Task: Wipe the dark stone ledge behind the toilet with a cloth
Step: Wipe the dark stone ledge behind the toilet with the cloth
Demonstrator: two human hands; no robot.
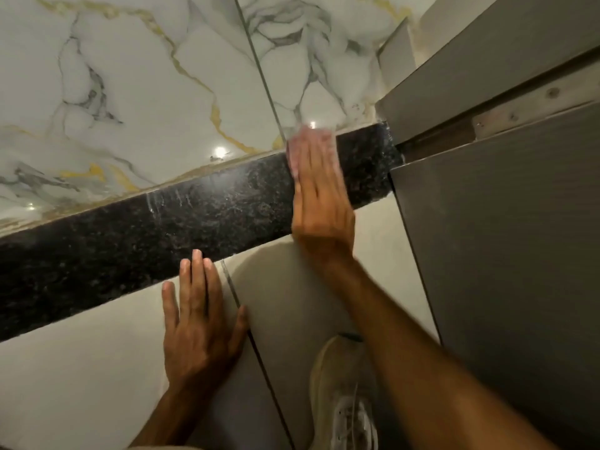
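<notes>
The dark speckled stone ledge (201,219) runs slantwise across the view, from lower left to upper right. My right hand (319,203) lies flat across it near its right end, fingers pointing at the wall. A pale pinkish cloth (293,154), blurred, shows under and around the fingers, pressed onto the stone. My left hand (198,323) rests flat, fingers spread, on the pale tiled face below the ledge, fingertips just touching the ledge's front edge. It holds nothing. The toilet is out of view.
A white marble wall (146,92) with gold and grey veins rises behind the ledge. A grey panel (503,238) closes off the ledge's right end. My white shoe (344,394) stands on the floor below. Whitish streaks (162,201) mark the ledge left of centre.
</notes>
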